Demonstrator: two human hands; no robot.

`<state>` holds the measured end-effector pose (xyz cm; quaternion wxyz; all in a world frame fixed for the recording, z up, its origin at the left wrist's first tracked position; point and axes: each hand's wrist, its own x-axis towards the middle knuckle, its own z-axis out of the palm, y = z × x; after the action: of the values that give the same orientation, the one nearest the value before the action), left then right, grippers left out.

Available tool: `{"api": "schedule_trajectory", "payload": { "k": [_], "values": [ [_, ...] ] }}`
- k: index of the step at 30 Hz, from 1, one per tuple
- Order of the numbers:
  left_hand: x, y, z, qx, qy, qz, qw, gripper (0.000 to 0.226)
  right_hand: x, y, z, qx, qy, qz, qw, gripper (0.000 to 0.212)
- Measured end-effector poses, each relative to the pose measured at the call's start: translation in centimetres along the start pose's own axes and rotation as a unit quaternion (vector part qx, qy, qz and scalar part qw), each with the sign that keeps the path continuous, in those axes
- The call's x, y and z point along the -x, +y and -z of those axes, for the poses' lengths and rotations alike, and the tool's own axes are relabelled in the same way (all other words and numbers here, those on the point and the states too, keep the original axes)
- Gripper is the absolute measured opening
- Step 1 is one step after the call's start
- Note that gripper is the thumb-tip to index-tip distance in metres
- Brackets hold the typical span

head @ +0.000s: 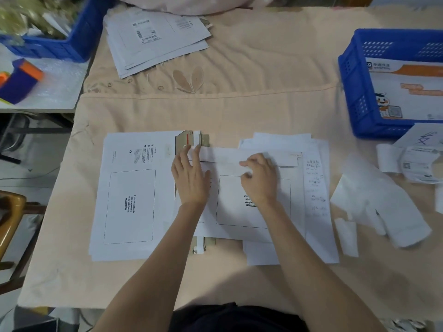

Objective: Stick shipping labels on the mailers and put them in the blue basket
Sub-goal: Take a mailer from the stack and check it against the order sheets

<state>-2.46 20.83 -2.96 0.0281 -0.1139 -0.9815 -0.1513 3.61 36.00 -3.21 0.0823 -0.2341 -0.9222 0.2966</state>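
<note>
- head view: left hand lies flat, fingers straight and close together, pressing on the left end of the folded-over flap of the white mailer in the middle of the table, near its front edge
- right hand sits on the same flap further right, fingers curled in; looks like the fingertips pinch or rub the flap edge, but I can't tell for sure what's between them
- so I'd say the step is sealing the flap. To do it well: keep the left palm pinning that end so the mailer doesn't skate on the cloth, then run the right hand along the fold toward the right end, firm and even, so no part lifts
- its printed waybill box is still blank, so the label goes on after
- a second blank mailer lies just beside it to the left, part of a stack
- label roll sits by the table's right edge, loose backing strips near it
- blue basket is at the far right corner, a printed mailer already inside
</note>
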Motion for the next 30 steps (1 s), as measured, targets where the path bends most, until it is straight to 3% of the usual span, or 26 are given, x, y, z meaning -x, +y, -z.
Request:
{"api": "schedule_trajectory", "payload": {
  "k": [2, 4, 6, 11, 13, 16, 18, 21, 23, 26, 28, 30],
  "values": [
    [0.3, -0.6, -0.6, -0.03, -0.034, -0.013, 0.999, 0.049, 0.8, -0.3, -0.3, 0.047, -0.003, -0.006, 0.999, 0.041],
    [1.0, -1.1, -1.3, -0.037, -0.066, -0.021, 0.997, 0.043, 0.9, -1.2, -0.1, 0.085, -0.01, -0.005, 0.996, 0.041],
    [1.3, -1.4, -1.4, -0.032, -0.091, -0.026, 0.995, 0.056, 0.4, -2.6, -0.2, 0.092, -0.029, 0.03, 0.995, 0.046],
    [1.3, -1.5, -0.4, -0.046, -0.146, -0.036, 0.988, 0.083, -0.1, -5.7, -2.4, 0.114, -0.168, 0.146, 0.968, 0.052],
    [1.1, -1.4, -0.2, -0.05, -0.154, -0.024, 0.987, 0.081, 0.4, -6.0, -3.0, 0.159, -0.209, 0.136, 0.955, 0.051],
    [0.7, -1.3, 0.1, -0.077, -0.171, -0.019, 0.982, 0.058, -0.1, -7.3, -2.9, 0.173, -0.226, 0.086, 0.955, 0.046],
    [0.6, -1.3, 0.4, -0.084, -0.186, -0.026, 0.979, 0.064, -1.4, -8.6, -2.8, 0.191, -0.242, 0.067, 0.949, 0.04],
    [-0.1, -0.9, 0.8, -0.057, -0.157, -0.019, 0.986, 0.049, -3.3, -8.6, -2.0, 0.077, -0.282, 0.008, 0.956, 0.034],
    [-1.3, -0.2, 1.5, -0.057, -0.132, 0.03, 0.989, 0.039, -3.4, -7.2, -0.6, -0.024, -0.232, -0.022, 0.972, 0.04],
    [-2.1, 2.4, 2.2, -0.04, -0.059, 0.043, 0.996, 0.041, -1.3, -3.6, 1.9, -0.004, -0.015, -0.084, 0.996, 0.048],
    [-1.4, 5.6, 2.0, 0.029, -0.068, -0.043, 0.996, 0.049, 0.4, -0.9, 2.7, 0.043, 0.064, -0.126, 0.989, 0.049],
    [0.1, 9.1, 1.1, 0.059, -0.138, -0.167, 0.974, 0.053, 1.7, 1.4, 3.2, 0.075, 0.066, -0.149, 0.984, 0.049]
  ]
}}
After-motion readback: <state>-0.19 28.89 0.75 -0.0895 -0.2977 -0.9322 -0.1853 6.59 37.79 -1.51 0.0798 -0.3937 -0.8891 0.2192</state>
